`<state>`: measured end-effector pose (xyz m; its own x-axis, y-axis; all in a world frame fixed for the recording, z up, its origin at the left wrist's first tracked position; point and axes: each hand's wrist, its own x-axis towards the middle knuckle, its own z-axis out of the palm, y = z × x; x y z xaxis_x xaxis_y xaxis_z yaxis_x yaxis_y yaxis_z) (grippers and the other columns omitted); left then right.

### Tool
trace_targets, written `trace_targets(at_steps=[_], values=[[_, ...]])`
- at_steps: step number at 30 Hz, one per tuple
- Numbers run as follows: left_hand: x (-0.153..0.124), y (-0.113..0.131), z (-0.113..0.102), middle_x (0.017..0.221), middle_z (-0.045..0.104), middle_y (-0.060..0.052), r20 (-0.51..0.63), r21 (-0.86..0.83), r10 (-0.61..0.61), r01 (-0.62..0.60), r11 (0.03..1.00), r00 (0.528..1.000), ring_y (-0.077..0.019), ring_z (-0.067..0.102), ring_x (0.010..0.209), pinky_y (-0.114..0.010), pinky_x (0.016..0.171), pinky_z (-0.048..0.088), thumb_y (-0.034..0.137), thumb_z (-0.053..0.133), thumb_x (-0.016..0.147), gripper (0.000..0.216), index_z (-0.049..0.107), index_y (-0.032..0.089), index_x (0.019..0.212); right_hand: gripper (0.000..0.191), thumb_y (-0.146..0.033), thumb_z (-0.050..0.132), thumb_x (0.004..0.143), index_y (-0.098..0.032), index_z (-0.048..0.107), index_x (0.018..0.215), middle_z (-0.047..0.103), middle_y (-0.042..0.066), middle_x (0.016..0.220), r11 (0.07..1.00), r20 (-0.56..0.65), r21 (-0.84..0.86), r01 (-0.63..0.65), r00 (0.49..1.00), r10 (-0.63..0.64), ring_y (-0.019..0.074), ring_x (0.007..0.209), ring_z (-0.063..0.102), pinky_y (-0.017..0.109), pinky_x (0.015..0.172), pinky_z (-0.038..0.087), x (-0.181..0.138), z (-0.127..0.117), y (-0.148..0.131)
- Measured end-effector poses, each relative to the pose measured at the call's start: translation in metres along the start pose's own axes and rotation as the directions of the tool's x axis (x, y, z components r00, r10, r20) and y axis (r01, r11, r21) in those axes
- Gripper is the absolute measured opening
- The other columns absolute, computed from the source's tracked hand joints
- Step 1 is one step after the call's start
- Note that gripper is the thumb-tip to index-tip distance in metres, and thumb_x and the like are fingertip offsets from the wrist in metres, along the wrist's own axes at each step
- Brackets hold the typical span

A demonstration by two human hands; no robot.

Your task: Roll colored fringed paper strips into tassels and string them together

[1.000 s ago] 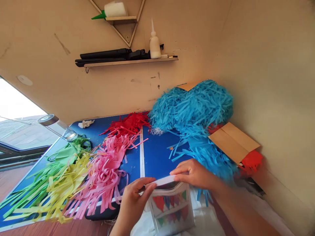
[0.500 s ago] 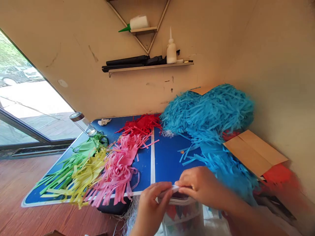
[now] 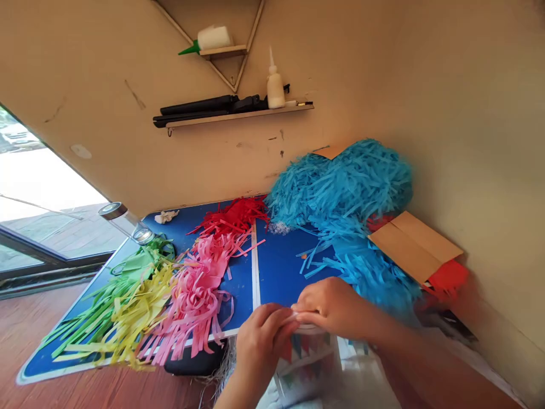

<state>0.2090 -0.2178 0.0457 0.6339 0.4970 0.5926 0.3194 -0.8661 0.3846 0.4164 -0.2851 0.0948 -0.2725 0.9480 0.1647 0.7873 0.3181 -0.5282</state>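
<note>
My left hand point(image 3: 259, 341) and my right hand point(image 3: 334, 307) meet at the near edge of a blue table point(image 3: 279, 267). Both pinch the top edge of a clear plastic packet point(image 3: 309, 358) that shows small coloured triangle flags inside. The fingertips touch each other over the packet's white top strip. The packet hangs below my hands, in front of the table edge.
Fringed paper lies on the table: green point(image 3: 128, 272), yellow point(image 3: 128, 318), pink point(image 3: 200, 289), red point(image 3: 232, 216), and a big blue heap point(image 3: 349, 193) at the right. A brown cardboard flap point(image 3: 415, 244) covers red paper. A wall shelf point(image 3: 234, 111) holds glue bottles and black tools.
My hands have drawn closer together along the packet's top edge, from apart to fingertips touching. The view swung left, then partly back.
</note>
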Motion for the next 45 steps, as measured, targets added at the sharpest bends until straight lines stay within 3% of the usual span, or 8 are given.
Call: trace_targets(at_steps=[4, 8, 12, 15, 23, 29, 37, 45], values=[[0.013, -0.004, -0.005, 0.083, 0.076, -0.004, 0.126, 0.282, 0.193, -0.221, 0.934, 0.973, -0.0157, 0.070, 0.069, -0.029, 0.072, 0.050, 0.041, 0.051, 0.095, 0.027, 0.070, 0.025, 0.106, 0.019, -0.030, 0.061, 0.091, -0.025, 0.078, 0.098, 0.077, 0.002, 0.097, 0.986, -0.057, 0.163, -0.039, 0.997, 0.049, 0.0192, 0.090, 0.070, 0.025, 0.077, 0.048, -0.001, -0.002, 0.013], [0.030, 0.008, -0.007, 0.065, 0.072, -0.002, 0.380, 0.445, 0.157, -0.329, 0.833, 0.912, -0.0215, 0.069, 0.063, -0.045, 0.089, 0.045, 0.045, 0.059, 0.089, 0.029, 0.069, 0.022, 0.104, 0.016, -0.028, 0.063, 0.087, -0.024, 0.078, 0.091, 0.077, 0.003, 0.091, 0.972, -0.127, 0.231, -0.042, 0.989, 0.073, 0.0192, 0.088, 0.070, 0.026, 0.078, 0.048, -0.004, 0.006, 0.011], [0.036, 0.010, -0.006, 0.053, 0.066, 0.001, 0.424, 0.461, 0.256, -0.450, 0.765, 0.869, -0.0189, 0.064, 0.046, -0.040, 0.076, 0.049, 0.038, 0.056, 0.091, 0.022, 0.069, 0.020, 0.090, 0.039, -0.042, 0.075, 0.075, -0.019, 0.072, 0.107, 0.075, 0.004, 0.088, 0.748, -0.211, 0.644, -0.160, 0.903, 0.375, 0.0180, 0.075, 0.067, 0.026, 0.068, 0.049, -0.018, 0.027, 0.016], [0.037, 0.003, -0.007, 0.053, 0.067, -0.001, 0.392, 0.473, 0.340, -0.505, 0.722, 0.854, -0.0195, 0.065, 0.045, -0.035, 0.062, 0.049, 0.030, 0.048, 0.095, 0.026, 0.069, 0.016, 0.098, 0.045, -0.052, 0.080, 0.066, -0.016, 0.071, 0.091, 0.067, 0.000, 0.072, 0.624, -0.192, 0.758, -0.188, 0.850, 0.490, 0.0138, 0.062, 0.056, 0.023, 0.056, 0.040, -0.032, 0.051, 0.021], [0.054, 0.019, -0.005, 0.056, 0.068, -0.001, 0.384, 0.359, 0.394, -0.528, 0.770, 0.835, -0.0185, 0.064, 0.047, -0.031, 0.053, 0.048, 0.031, 0.037, 0.099, 0.037, 0.068, 0.014, 0.111, 0.047, -0.053, 0.068, 0.081, -0.017, 0.048, 0.060, 0.039, -0.007, 0.055, 0.753, -0.304, 0.644, -0.135, 0.858, 0.414, 0.0088, 0.055, 0.036, 0.023, 0.053, 0.025, -0.039, 0.062, 0.006], [0.063, 0.033, -0.004, 0.053, 0.064, 0.002, 0.368, 0.326, 0.389, -0.508, 0.797, 0.845, -0.0142, 0.061, 0.046, -0.027, 0.046, 0.040, 0.033, 0.033, 0.101, 0.038, 0.065, 0.018, 0.117, 0.046, -0.055, 0.067, 0.081, -0.017, 0.051, 0.063, 0.039, -0.007, 0.057, 0.748, -0.291, 0.650, -0.131, 0.867, 0.404, 0.0091, 0.057, 0.036, 0.023, 0.053, 0.025, -0.044, 0.065, 0.008], [0.057, 0.033, -0.006, 0.059, 0.066, 0.002, 0.379, 0.330, 0.442, -0.566, 0.756, 0.813, -0.0148, 0.063, 0.051, -0.030, 0.055, 0.049, 0.035, 0.028, 0.102, 0.043, 0.058, 0.013, 0.124, 0.054, -0.058, 0.065, 0.082, -0.017, 0.038, 0.060, 0.036, -0.008, 0.056, 0.750, -0.295, 0.650, -0.124, 0.868, 0.399, 0.0085, 0.057, 0.034, 0.023, 0.053, 0.024, -0.047, 0.067, 0.006], [0.057, 0.032, -0.016, 0.068, 0.074, 0.003, 0.368, 0.265, 0.438, -0.544, 0.796, 0.820, -0.0145, 0.069, 0.058, -0.033, 0.067, 0.054, 0.028, 0.031, 0.102, 0.035, 0.060, 0.019, 0.121, 0.052, -0.062, 0.054, 0.089, -0.017, 0.044, 0.065, 0.041, -0.007, 0.059, 0.835, -0.324, 0.538, -0.113, 0.887, 0.328, 0.0081, 0.055, 0.039, 0.023, 0.054, 0.024, -0.050, 0.064, -0.004]])
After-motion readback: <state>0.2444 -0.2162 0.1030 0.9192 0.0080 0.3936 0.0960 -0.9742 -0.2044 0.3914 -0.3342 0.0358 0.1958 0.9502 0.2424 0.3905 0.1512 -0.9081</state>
